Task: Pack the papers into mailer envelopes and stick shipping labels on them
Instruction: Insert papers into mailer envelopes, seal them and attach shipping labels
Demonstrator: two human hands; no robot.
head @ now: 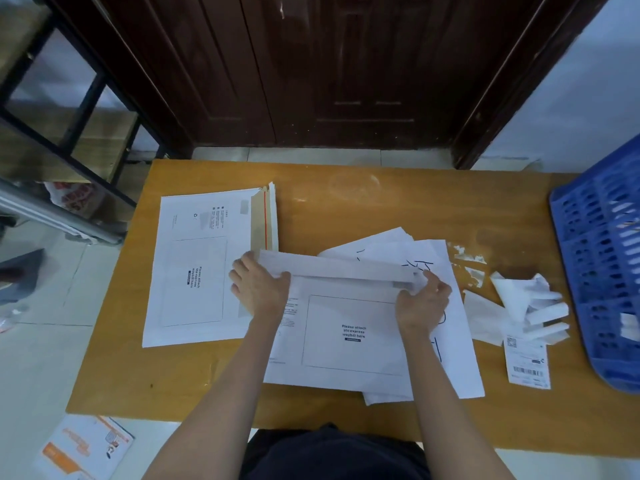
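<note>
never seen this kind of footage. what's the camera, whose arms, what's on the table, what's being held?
One wide-angle camera worn on a person's head, looking down; no robot. The left hand and right hand each hold an end of the folded flap of a white mailer envelope lying on the wooden table. Loose papers lie under it. To the left sits a stack of empty mailers; to the right, crumpled backing scraps, a printed shipping label and a blue basket.

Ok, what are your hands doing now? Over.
Both hands, left and right, folding mailer envelope flap. Shipping label waiting right. Loose papers underneath.
</note>
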